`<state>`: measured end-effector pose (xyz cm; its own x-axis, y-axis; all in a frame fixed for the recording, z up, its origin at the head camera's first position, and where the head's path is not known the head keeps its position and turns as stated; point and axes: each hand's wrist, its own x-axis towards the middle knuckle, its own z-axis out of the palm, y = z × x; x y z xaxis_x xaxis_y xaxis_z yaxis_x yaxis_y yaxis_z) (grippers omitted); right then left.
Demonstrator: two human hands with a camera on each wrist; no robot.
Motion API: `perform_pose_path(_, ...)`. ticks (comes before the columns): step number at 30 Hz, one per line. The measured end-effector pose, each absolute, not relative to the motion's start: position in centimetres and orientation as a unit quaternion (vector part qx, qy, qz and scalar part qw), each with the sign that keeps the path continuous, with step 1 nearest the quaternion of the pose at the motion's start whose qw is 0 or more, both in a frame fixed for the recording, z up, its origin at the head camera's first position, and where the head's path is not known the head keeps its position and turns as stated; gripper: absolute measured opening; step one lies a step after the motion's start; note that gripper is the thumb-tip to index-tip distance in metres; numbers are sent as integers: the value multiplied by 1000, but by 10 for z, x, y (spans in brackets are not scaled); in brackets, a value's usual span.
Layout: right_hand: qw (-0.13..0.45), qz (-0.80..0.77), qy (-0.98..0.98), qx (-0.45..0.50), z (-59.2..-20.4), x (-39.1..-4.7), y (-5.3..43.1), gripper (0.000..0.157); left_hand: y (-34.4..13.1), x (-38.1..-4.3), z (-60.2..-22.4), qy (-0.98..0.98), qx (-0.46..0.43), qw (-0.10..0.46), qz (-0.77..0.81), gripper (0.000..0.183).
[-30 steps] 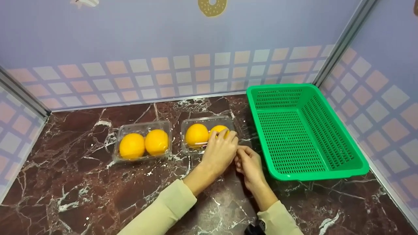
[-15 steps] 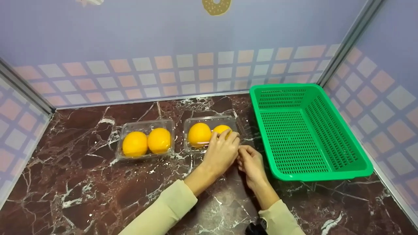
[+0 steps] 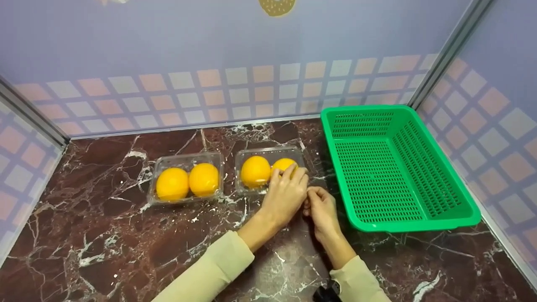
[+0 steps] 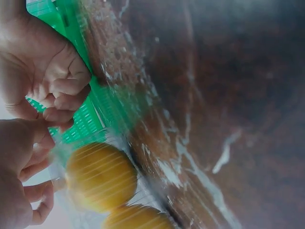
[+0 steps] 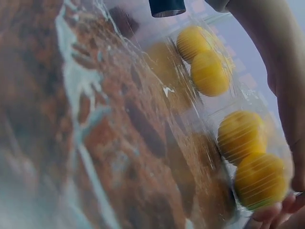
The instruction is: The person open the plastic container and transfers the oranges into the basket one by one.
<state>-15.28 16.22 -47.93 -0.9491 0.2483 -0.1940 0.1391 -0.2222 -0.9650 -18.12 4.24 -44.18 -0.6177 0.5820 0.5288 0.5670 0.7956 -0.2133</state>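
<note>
Two clear plastic boxes stand side by side, each holding two oranges. In the head view my left hand (image 3: 285, 193) lies over the right-hand box (image 3: 268, 150), its fingers bent over the lid above the right orange (image 3: 284, 162). The left orange (image 3: 255, 172) in that box shows plainly. My right hand (image 3: 324, 212) is curled at the same box's near right corner, thumb and fingers pinched together against the left hand. In the left wrist view the fingertips of both hands meet at the box's end. The pinched edge itself is mostly hidden. The box looks closed.
The other clear box (image 3: 186, 159) with two oranges stands to the left, apart from the hands. A green perforated basket (image 3: 352, 224) stands close to the right hand, with nothing in it. Walls enclose the dark marbled tabletop (image 3: 126, 247) at the back and sides.
The view has shifted slightly with the head. Both hands stay at the right-hand box's corner with only tiny finger movement; boxes and basket keep their places.
</note>
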Motion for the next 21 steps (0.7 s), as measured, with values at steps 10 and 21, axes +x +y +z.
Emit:
perform_pose_path(10, 32, 792, -590, -154, -475, -151, 159, 18, 40, -188, -431, -900, -306, 309, -18, 30)
perform_pose_path(21, 26, 805, -572, -154, -471, -150, 160, 21, 41, -185, -436, -901, -310, 304, -14, 16)
